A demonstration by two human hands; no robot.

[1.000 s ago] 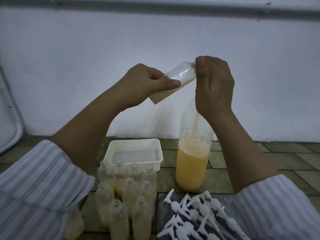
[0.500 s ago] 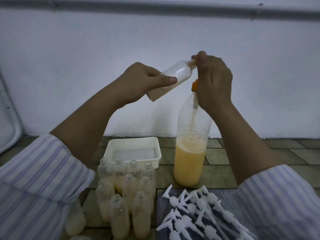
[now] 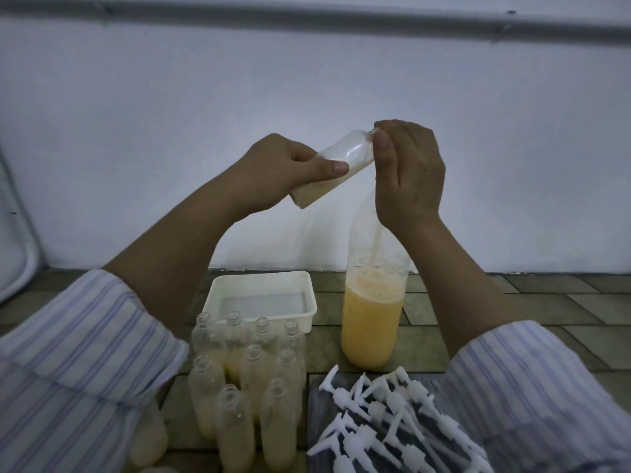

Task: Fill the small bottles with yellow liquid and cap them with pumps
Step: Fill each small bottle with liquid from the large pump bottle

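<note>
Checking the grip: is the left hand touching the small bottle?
Touching. The head view shows the left hand wrapped around the tilted small bottle, thumb across its side.

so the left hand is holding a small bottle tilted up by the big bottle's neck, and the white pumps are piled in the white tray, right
Not quite. The head view shows the white pumps piled on a dark mat in front of the big bottle, not in the white tray. The rest holds: the left hand holds a small bottle tilted up by the big bottle's neck.
</note>
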